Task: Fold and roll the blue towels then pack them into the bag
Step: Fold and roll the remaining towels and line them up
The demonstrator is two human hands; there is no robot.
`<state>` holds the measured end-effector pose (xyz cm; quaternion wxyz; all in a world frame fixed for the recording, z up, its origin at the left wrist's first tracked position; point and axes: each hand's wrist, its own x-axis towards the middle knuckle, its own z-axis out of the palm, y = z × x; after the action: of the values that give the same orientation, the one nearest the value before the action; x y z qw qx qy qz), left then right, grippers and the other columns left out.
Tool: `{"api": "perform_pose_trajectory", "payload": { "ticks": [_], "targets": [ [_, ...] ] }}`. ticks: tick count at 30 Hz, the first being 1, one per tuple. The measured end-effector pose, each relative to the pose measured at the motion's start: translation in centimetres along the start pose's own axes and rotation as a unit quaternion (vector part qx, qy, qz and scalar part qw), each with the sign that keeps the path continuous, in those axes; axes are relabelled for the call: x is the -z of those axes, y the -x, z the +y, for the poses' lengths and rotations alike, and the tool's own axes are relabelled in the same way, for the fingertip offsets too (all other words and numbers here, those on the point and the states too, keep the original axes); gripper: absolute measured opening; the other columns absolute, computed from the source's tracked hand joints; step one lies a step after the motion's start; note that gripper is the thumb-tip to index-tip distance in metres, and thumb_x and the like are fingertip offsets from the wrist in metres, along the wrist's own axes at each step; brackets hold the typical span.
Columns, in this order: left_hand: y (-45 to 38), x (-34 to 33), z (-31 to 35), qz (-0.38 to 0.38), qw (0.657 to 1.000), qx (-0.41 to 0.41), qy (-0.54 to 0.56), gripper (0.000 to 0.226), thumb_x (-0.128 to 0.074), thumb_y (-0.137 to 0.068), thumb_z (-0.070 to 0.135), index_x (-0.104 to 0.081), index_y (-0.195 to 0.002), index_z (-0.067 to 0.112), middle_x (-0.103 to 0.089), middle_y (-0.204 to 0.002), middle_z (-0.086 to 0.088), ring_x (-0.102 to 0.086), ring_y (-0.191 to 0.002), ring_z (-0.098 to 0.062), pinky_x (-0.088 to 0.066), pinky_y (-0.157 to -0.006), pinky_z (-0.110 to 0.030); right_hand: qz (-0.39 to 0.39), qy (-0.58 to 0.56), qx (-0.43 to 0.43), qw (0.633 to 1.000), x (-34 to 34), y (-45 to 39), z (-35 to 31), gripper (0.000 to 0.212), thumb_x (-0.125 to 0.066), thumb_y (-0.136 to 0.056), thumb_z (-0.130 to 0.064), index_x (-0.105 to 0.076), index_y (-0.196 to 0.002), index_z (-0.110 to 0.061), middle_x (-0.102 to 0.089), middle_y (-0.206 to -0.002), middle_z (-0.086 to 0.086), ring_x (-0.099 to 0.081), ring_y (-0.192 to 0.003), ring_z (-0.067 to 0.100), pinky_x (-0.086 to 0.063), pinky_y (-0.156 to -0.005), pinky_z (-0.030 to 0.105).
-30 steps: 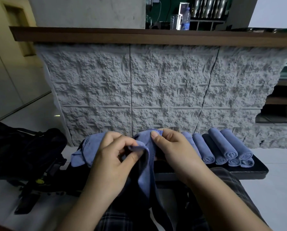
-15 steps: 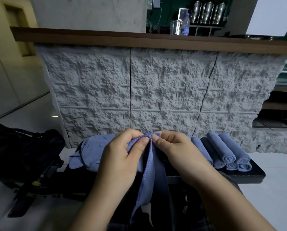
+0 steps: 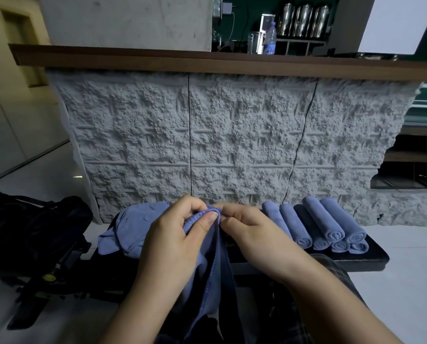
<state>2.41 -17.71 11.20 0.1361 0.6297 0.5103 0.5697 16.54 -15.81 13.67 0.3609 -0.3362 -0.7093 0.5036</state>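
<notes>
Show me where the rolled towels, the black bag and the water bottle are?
rolled towels [image 3: 314,224], head view, middle of the row.
black bag [image 3: 33,229], head view, its top side.
water bottle [image 3: 270,42], head view, its body.

Soft matt cloth here, a blue towel with a fine nap and a stitched hem, and beside it the rolled towels show the same fuzzy blue weave, lying on a dark bench whose top looks smooth with a faint sheen. Behind, the counter front is rough, pitted grey stone or plaster, dead matt, capped by a smooth brown wooden ledge. Up top there are shiny metal canisters, a clear plastic bottle, and at the left a matt black fabric bag on a glossy pale floor.
</notes>
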Motion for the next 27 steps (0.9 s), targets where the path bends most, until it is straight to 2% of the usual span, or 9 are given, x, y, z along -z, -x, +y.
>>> {"api": "perform_pose_trajectory", "payload": {
  "ticks": [2,5,7,10,13,16,18,21,27],
  "targets": [
    [0.1,0.0,0.1,0.002,1.000,0.000,-0.001,0.017,-0.063,-0.078,0.046,-0.052,-0.080,0.033,-0.058,-0.069,0.011,-0.052,-0.061,-0.010,-0.042,-0.060,-0.032,-0.005,0.012,0.008,1.000,0.1,0.0,0.2,0.028,-0.043,-0.093,-0.021,-0.068,-0.102,-0.014,-0.065,-0.107,0.023,-0.062,-0.101,0.027,-0.043,-0.095,0.050],
    [0.1,-0.1,-0.3,0.017,0.999,0.025,0.018,0.037,-0.066,-0.068,0.062,-0.047,-0.073,0.030,-0.053,-0.065,-0.002,-0.046,-0.054,-0.016,-0.042,-0.055,-0.042,-0.016,-0.030,0.017,0.999,0.1,0.2,0.1,0.023,-0.046,-0.099,-0.014,-0.068,-0.102,-0.010,-0.072,-0.098,0.010,-0.059,-0.090,0.010,-0.049,-0.084,0.029],
    [-0.1,-0.2,-0.5,0.023,0.997,0.060,0.041,0.037,-0.069,-0.063,0.057,-0.045,-0.069,0.030,-0.053,-0.063,-0.010,-0.045,-0.054,-0.017,-0.042,-0.054,-0.047,-0.027,-0.031,0.040,0.998,0.1,0.3,0.4,0.018,-0.052,-0.097,-0.016,-0.068,-0.101,-0.010,-0.070,-0.090,-0.001,-0.059,-0.085,0.007,-0.045,-0.076,0.019],
    [0.0,-0.3,-0.5,-0.011,0.998,0.051,0.039,0.023,-0.065,-0.068,0.047,-0.049,-0.070,0.030,-0.050,-0.060,-0.004,-0.043,-0.055,-0.013,-0.039,-0.054,-0.042,-0.004,-0.010,0.057,0.998,0.4,0.1,1.0,0.017,-0.053,-0.095,-0.013,-0.070,-0.099,-0.011,-0.073,-0.092,-0.001,-0.063,-0.088,0.004,-0.047,-0.079,0.017],
    [0.0,0.0,-0.7,-0.053,0.996,0.028,0.065,0.019,-0.058,-0.070,0.051,-0.052,-0.077,0.035,-0.058,-0.070,0.002,-0.054,-0.064,-0.017,-0.044,-0.063,-0.040,0.029,-0.017,0.063,0.997,1.4,0.1,0.8,0.020,-0.051,-0.094,-0.009,-0.071,-0.098,-0.009,-0.073,-0.090,0.001,-0.064,-0.086,0.005,-0.049,-0.078,0.018],
    [-0.2,0.8,-1.4,-0.073,0.997,0.007,-0.017,0.018,-0.055,-0.071,0.049,-0.048,-0.078,0.033,-0.051,-0.065,0.007,-0.046,-0.057,-0.011,-0.042,-0.059,-0.036,0.115,-0.058,0.069,0.989,3.2,-0.3,0.5,0.024,-0.050,-0.095,-0.010,-0.071,-0.087,-0.015,-0.071,-0.079,-0.004,-0.062,-0.076,0.006,-0.048,-0.072,0.020],
    [-0.3,1.4,-1.7,-0.063,0.993,-0.001,-0.100,0.020,-0.062,-0.073,0.035,-0.043,-0.073,0.027,-0.044,-0.058,0.004,-0.034,-0.050,-0.011,-0.035,-0.052,-0.033,0.193,-0.078,0.071,0.976,5.0,-1.1,0.8,0.024,-0.052,-0.096,-0.015,-0.071,-0.081,-0.017,-0.067,-0.075,-0.003,-0.058,-0.075,0.010,-0.044,-0.072,0.025],
    [-0.6,2.4,-1.4,-0.031,0.976,0.007,-0.214,0.030,-0.071,-0.072,0.019,-0.042,-0.075,0.028,-0.043,-0.053,0.000,-0.035,-0.049,-0.016,-0.032,-0.048,-0.032,0.268,-0.074,0.061,0.959,7.6,-2.5,1.9,0.027,-0.052,-0.096,-0.020,-0.069,-0.075,-0.019,-0.060,-0.072,-0.005,-0.049,-0.076,0.011,-0.036,-0.072,0.028],
    [-1.0,4.8,-2.0,-0.040,0.956,0.034,-0.287,0.037,-0.076,-0.068,0.039,-0.044,-0.065,0.021,-0.042,-0.046,0.002,-0.044,-0.051,-0.024,-0.037,-0.051,-0.031,0.383,-0.055,0.029,0.922,11.4,-3.6,2.6,0.035,-0.045,-0.100,-0.025,-0.054,-0.067,-0.020,-0.049,-0.057,-0.016,-0.041,-0.061,0.002,-0.032,-0.061,0.022]
  ]
}}
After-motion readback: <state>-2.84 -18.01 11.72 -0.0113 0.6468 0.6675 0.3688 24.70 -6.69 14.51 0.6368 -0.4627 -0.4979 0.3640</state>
